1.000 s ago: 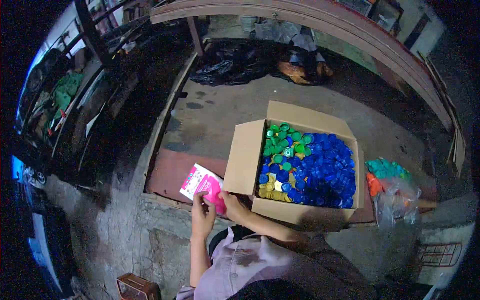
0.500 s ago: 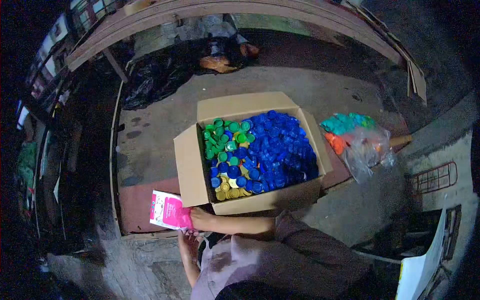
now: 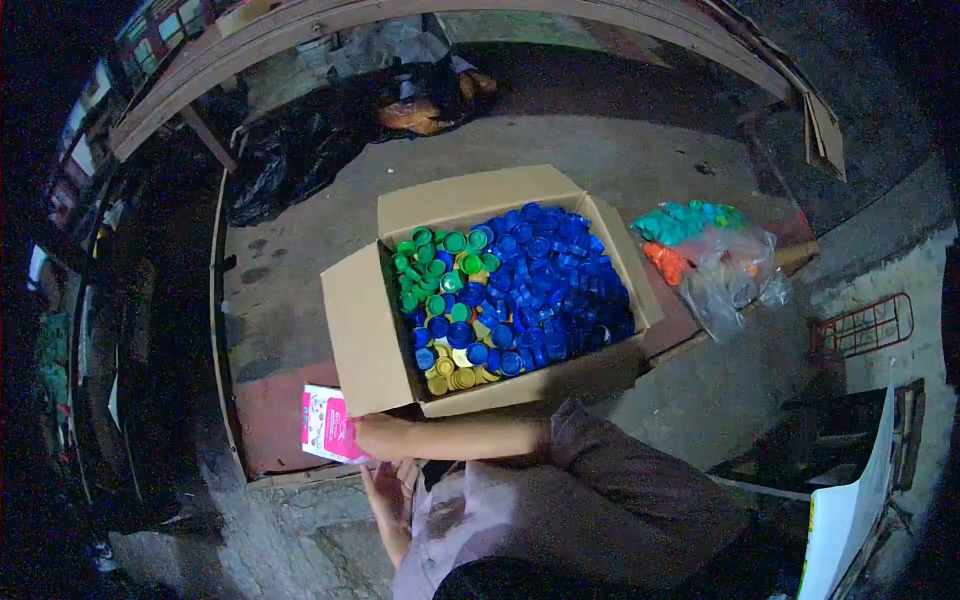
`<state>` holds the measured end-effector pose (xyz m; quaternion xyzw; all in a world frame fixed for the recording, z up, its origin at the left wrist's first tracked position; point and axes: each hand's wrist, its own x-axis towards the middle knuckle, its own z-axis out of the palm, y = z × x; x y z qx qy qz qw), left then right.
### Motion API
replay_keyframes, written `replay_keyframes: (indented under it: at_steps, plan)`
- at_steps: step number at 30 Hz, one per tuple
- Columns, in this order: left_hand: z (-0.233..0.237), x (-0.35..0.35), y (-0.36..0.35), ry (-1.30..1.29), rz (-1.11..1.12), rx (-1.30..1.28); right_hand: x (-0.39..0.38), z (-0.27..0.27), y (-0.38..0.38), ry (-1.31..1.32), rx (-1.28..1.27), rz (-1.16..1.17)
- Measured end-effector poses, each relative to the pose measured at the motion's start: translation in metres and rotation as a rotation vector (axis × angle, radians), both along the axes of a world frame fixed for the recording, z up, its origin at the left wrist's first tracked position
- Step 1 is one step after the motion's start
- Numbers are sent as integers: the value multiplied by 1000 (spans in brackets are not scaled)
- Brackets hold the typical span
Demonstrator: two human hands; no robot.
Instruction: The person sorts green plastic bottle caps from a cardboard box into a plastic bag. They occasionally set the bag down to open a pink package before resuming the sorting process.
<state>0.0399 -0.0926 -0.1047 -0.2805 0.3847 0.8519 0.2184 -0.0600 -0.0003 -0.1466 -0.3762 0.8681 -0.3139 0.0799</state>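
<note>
The right arm stretches flat across the body, forearm bare from the dark sleeve, running right to left along the near wall of the cardboard box [image 3: 365, 335]; the right hand [image 3: 368, 437] lands at the pink end of a pink-and-white packet [image 3: 322, 432] and looks clenched on that edge, fingers curled round it; the packet lies at the left front corner of the box, on a reddish board [image 3: 268, 420], just beside the open left flap; below it sits the left hand [image 3: 390, 488], palm turned up, fingers spread and loose, grasping nothing, just under the right wrist and close to the pale shirt; whether it brushes the packet, I cannot tell

Now the print; the packet shows a white panel with small dark marks and a pink band, but the lettering is too small and blurred to read; the box carries no legible writing on the faces in view; inside it, blue caps [image 3: 545, 285] fill most of the space, green caps [image 3: 425, 265] crowd the far left corner, yellow caps [image 3: 455, 378] sit at the near left; off to the right lies a clear plastic bag [image 3: 725, 285] with teal and orange pieces in it; at the bottom right a white sheet [image 3: 850, 515] leans, its text unreadable
</note>
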Motion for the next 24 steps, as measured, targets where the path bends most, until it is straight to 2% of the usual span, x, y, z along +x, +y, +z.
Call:
replay_keyframes:
  at_steps: [1,2,5,7,8,10,11,13,14,16,18,19,21,22,23,24]
  plan:
    - [-2,-1,0,-4,84,154,-2,39,7,75,3,48]
    - [-2,-4,1,-5,166,307,-3,46,5,74,4,42]
    - [0,-10,4,47,252,379,-6,47,1,89,-1,94]
    - [-4,-14,4,83,307,419,-2,47,0,-57,-53,-67]
    - [-7,-16,4,66,354,436,-1,48,-2,-56,-56,-59]
    - [-9,-21,6,52,409,457,-3,53,-1,-227,-252,-252]
    - [-9,-23,6,75,402,458,-3,63,4,14,25,-123]
    - [-3,-25,5,76,394,441,-5,82,14,-48,44,-90]
    - [-5,-26,1,14,383,515,-5,92,17,-106,61,-66]
    - [-16,-26,-3,206,237,608,-7,114,24,-251,-21,-177]
    - [-12,-32,4,96,316,509,-14,122,34,81,209,69]
    - [-4,-34,7,92,372,532,-13,128,40,84,202,95]
    - [-5,-36,3,171,373,609,-8,143,55,168,-192,102]
    - [-5,-39,1,242,348,684,-5,151,60,167,-194,121]
    - [4,-44,3,82,419,438,-3,158,66,204,-280,56]
    - [7,-46,6,90,430,439,0,167,73,242,-366,-12]
